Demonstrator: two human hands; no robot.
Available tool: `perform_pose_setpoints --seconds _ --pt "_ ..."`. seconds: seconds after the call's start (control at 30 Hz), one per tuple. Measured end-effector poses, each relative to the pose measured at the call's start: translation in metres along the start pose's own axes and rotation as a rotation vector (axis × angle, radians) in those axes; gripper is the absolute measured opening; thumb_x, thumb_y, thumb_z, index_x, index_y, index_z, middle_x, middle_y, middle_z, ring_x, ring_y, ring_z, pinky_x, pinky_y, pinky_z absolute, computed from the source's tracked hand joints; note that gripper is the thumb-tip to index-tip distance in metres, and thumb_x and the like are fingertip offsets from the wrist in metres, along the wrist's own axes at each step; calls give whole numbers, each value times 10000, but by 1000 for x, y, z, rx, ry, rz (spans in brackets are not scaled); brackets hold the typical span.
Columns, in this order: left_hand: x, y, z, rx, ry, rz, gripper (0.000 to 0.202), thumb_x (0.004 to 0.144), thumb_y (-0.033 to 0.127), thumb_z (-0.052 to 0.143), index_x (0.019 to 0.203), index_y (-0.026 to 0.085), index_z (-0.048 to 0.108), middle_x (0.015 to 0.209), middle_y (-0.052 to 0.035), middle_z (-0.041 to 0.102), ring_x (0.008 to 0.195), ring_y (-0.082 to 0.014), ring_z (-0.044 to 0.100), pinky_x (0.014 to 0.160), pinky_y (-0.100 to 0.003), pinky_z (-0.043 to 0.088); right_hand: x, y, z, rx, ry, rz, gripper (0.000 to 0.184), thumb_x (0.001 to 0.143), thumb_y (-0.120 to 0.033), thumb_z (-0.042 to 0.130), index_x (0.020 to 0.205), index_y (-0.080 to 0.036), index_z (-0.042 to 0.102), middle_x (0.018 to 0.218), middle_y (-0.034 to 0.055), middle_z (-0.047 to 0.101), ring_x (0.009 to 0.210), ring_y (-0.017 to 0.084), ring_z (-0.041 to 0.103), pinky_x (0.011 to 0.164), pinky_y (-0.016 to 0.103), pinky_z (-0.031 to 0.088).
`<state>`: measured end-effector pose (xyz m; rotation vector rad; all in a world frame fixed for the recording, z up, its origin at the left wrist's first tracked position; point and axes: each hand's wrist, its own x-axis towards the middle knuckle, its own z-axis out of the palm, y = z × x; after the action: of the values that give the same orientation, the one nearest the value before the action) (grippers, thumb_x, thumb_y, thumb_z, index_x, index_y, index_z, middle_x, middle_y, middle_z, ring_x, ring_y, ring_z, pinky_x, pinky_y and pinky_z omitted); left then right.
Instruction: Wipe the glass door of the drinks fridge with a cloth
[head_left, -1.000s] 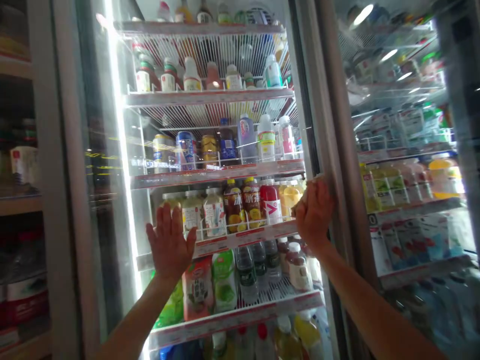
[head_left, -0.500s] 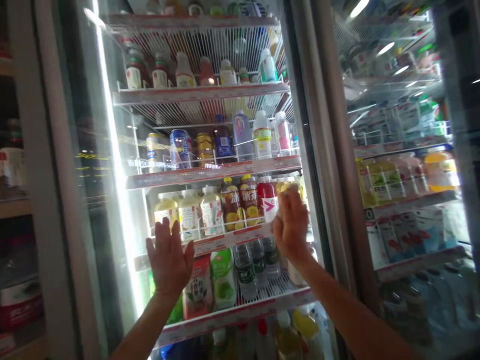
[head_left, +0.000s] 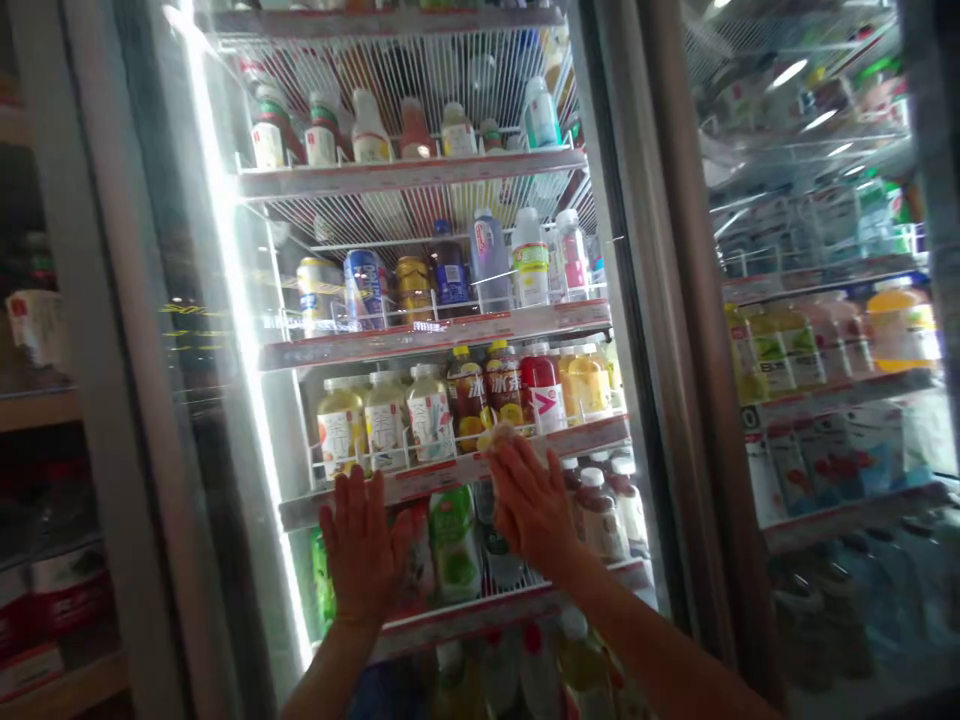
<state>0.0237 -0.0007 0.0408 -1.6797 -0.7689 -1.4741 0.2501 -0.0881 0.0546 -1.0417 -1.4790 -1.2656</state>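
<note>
My left hand [head_left: 364, 555] lies flat, fingers upward and thumb out, against the glass door [head_left: 187, 480] of a lit drinks cooler. Nothing shows in it. To its right, my right hand [head_left: 536, 500] presses a small pale, crumpled wad, likely a cloth [head_left: 501, 434], against the same glass. The cloth shows only at the fingertips; the palm hides the rest. Behind the glass near this hand stand dark iced tea bottles [head_left: 469, 395] with yellow caps and a red bottle [head_left: 543, 390]. A green carton [head_left: 454, 545] is partly visible between my hands.
A metal door frame [head_left: 667, 330] runs along the right side, with another stocked cooler [head_left: 832, 390] beyond it. A bright light strip [head_left: 229, 250] lines the left inside edge. More shelved goods [head_left: 45, 580] stand at the far left.
My right hand has swept left and slightly down across the glass, with the pale wad at its fingertips. My left hand sits a little lower and further right. The view has shifted slightly.
</note>
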Motion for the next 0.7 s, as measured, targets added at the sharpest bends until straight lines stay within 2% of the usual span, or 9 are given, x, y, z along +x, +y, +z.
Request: perform_pose_setpoints --seconds 0.17,0.23,0.3,0.37,0.4,0.5,0.57,0.63,0.7 --pt "0 2 -1 6 6 4 623 914 297 381 1456 179 98 1521 -115 127 1405 -260 100 1127 -482 92 -1 4 3 -102 204 311 607 869 -206 395 1445 -170 206 1479 125 275 1379 265 222 1094 491 189" --pt "-1 3 -1 5 9 -3 623 912 294 388 1455 183 104 1520 -114 134 1405 -258 102 1127 -484 92 1 -12 9 -70 169 261 597 869 -204 387 1439 -146 221 1468 125 301 1380 254 222 1103 479 180" --pt "-1 2 -1 -1 3 -4 630 908 295 401 1455 187 107 1520 -112 139 1405 -256 104 1128 -480 94 1 -30 16 -3 62 87 577 870 -214 386 1429 -160 253 1427 86 388 1373 221 245 1127 461 134" --pt "-2 1 -2 -7 0 1 627 909 300 402 1454 191 112 1520 -110 143 1405 -254 105 1128 -473 97 -3 -35 17 34 4 -22 554 873 -231 393 1416 -192 286 1379 52 459 1361 195 275 1139 454 84" --pt "-2 1 -2 -10 1 8 624 911 304 396 1455 189 112 1520 -110 143 1405 -254 107 1128 -471 99 -6 -30 14 25 8 -7 549 875 -231 393 1413 -198 290 1375 54 464 1359 191 278 1138 456 77" --pt "-2 1 -1 -8 6 14 615 918 315 373 1455 183 104 1521 -114 136 1405 -257 108 1127 -472 104 -17 -3 3 -75 131 202 560 877 -216 401 1420 -183 271 1423 111 389 1371 219 254 1116 475 118" --pt "-2 2 -1 2 12 9 621 916 325 371 1456 186 97 1520 -116 137 1404 -262 109 1124 -484 105 -22 2 0 -121 179 283 575 871 -206 405 1424 -158 259 1445 143 340 1380 242 227 1104 486 144" --pt "-2 2 -1 8 3 -4 627 913 323 374 1457 196 89 1519 -116 141 1403 -267 111 1120 -498 113 -24 -10 2 -87 112 215 571 867 -202 393 1422 -153 268 1423 132 382 1376 240 237 1111 485 135" --pt "-3 1 -3 6 -18 -10 632 912 311 380 1458 201 80 1519 -116 141 1403 -270 109 1118 -505 122 -27 -26 6 -12 0 66 560 862 -194 385 1414 -175 292 1373 91 461 1360 217 277 1129 463 108"
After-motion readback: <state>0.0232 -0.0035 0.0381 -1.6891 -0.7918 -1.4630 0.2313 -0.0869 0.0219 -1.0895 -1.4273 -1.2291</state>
